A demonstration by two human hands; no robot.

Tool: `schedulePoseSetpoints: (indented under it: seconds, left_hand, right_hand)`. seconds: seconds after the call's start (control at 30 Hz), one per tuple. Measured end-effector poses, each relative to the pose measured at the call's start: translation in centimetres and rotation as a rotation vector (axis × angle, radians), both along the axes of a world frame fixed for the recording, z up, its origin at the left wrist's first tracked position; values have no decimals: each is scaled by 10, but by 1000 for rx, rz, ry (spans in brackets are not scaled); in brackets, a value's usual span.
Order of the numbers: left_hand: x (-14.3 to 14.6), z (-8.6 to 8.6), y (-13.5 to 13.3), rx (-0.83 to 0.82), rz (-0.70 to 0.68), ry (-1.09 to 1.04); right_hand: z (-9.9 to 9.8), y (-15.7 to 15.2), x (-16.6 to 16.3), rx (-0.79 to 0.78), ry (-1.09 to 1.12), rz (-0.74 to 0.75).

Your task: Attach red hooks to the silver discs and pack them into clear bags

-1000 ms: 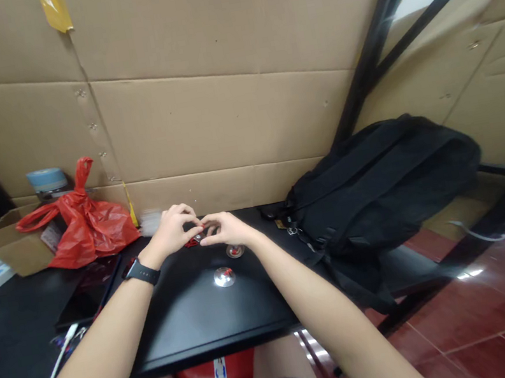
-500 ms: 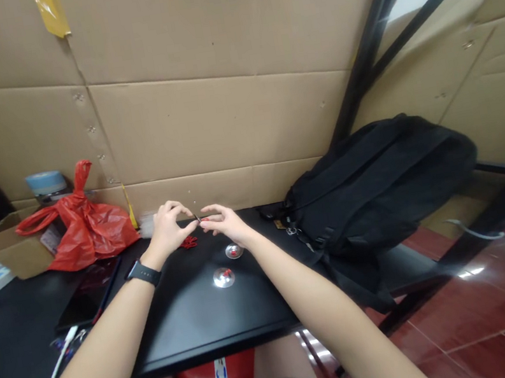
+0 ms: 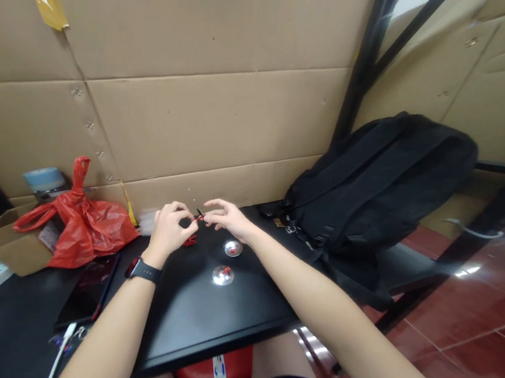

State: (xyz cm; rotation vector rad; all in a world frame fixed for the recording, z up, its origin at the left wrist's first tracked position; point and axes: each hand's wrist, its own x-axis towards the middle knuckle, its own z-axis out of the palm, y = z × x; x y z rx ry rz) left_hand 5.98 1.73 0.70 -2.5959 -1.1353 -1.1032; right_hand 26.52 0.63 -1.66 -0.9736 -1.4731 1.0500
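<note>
Thumb and finger of my left hand point(image 3: 172, 228) are pinched at one end of a small dark-and-red piece point(image 3: 200, 216), too small to name. My right hand point(image 3: 227, 218) pinches its other side, with some fingers raised. Both hands are held close together above the far part of the black table point(image 3: 183, 323). Beneath my left fingertips lies a small bundle of red cord point(image 3: 190, 240). Nearer to me are two shiny, round metal discs, one point(image 3: 233, 248) under my right wrist and the other point(image 3: 223, 276) closer, each with red at its middle.
At the left are a tied red plastic bag point(image 3: 89, 226), a cardboard box point(image 3: 19, 244), a blue-lidded container point(image 3: 45, 180) and a dark phone point(image 3: 88, 290) with a white cable point(image 3: 59, 363). A black backpack point(image 3: 382, 186) lies at the right. Cardboard panels point(image 3: 219, 104) stand behind.
The small piece between my fingers has turned, its dark tip now pointing upward and more red showing. My right hand has shifted slightly right; the discs and cord have stayed put.
</note>
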Motion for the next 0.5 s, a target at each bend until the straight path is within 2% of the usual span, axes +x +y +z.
schedulePoseSetpoints:
  seconds: [0.07, 0.17, 0.27, 0.37, 0.5]
  left_hand:
    - [-4, -2, 4, -36, 12, 70]
    - [-10, -8, 11, -94, 32, 192]
    - [-16, -14, 16, -123, 24, 282]
    - [-18, -16, 17, -131, 12, 319]
    - [-20, -16, 18, -94, 37, 349]
  right_hand:
    - [1, 0, 8, 59, -151, -85]
    - [3, -1, 23, 186, -556, -261]
    - [3, -2, 38, 164, -889, -393]
    - [1, 0, 48, 59, -1044, -448]
    - [-5, 3, 55, -32, -1090, -397]
